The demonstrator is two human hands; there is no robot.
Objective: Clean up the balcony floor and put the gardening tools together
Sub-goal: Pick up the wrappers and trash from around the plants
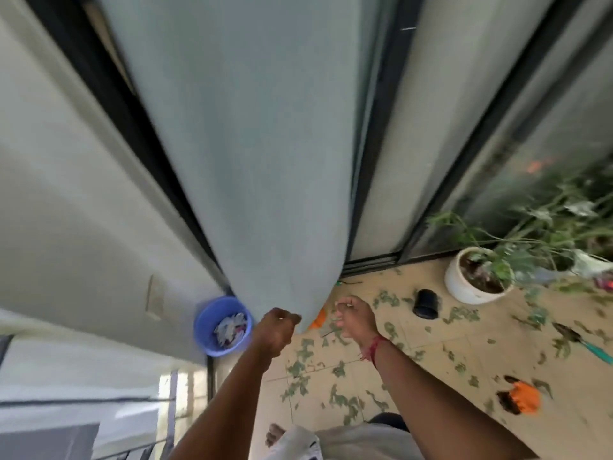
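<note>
Green leaf scraps litter the beige tiled balcony floor. My left hand grips the lower edge of a grey-blue curtain that hangs in front of me. My right hand is curled just right of the curtain's edge; whether it holds anything is unclear. An orange glove lies on the tiles at right, and another orange item peeks out behind the curtain. A trowel with a teal handle lies at far right. A small black pot lies on its side.
A blue bucket with scraps inside stands at the left by the wall. A white pot with a sprawling green plant stands at right against the dark-framed sliding glass door. My bare foot shows at the bottom.
</note>
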